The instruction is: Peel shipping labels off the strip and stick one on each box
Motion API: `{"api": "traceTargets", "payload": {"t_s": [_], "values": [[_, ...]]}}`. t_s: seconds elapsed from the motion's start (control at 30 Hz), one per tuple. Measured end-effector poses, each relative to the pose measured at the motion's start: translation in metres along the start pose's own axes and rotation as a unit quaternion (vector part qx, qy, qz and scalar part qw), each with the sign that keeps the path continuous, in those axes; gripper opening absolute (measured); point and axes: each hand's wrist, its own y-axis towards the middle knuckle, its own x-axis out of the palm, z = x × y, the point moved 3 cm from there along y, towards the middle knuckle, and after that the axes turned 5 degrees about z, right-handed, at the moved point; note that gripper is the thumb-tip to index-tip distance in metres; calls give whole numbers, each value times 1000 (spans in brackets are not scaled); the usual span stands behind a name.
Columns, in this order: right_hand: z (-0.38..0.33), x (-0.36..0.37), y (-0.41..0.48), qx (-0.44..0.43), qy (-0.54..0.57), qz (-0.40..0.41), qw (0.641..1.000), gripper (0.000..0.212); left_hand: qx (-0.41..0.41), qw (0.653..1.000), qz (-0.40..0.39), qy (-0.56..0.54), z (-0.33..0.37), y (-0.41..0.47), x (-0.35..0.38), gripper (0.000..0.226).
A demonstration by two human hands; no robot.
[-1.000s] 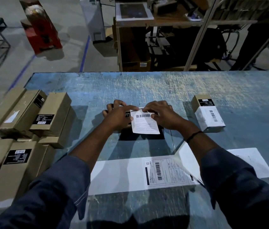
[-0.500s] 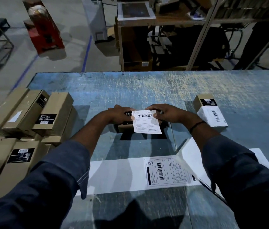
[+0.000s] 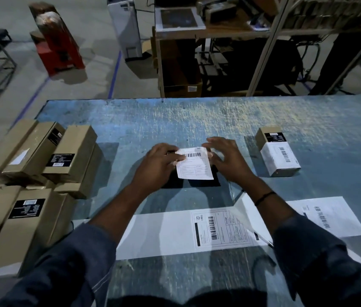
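One labelled box (image 3: 279, 158) sits at the right of the desk (image 3: 197, 120), a second label (image 3: 195, 165) lies on the centre box (image 3: 171, 153), the left hand (image 3: 158, 168) with its grip pinching the label's edge and the right hand (image 3: 228, 161) open beside it, while the brown boxes (image 3: 48, 156) and the strip (image 3: 164, 233) wait.

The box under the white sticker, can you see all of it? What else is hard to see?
Head view:
box: nearly all covered by the label and left hand.
Label's small print: too tiny to read.
right hand: motion-blurred; touching the label or not, unclear.
label strip: partly behind the right sleeve.
Left-side boxes: cut off by the frame edge.
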Motion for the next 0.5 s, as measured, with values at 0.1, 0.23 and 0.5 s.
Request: {"api": "traceTargets", "payload": {"t_s": [0.1,0.23,0.5], "values": [[-3,3,-18,-49,35,-80,995,58,42,997,-57,-22,-2,-20,3,49],[1,5,-28,-35,21,-136,990,70,78,989,-71,105,-7,-22,6,68],[-16,-9,-2,45,121,-65,990,38,-49,987,-139,-66,-13,12,-24,47]]}}
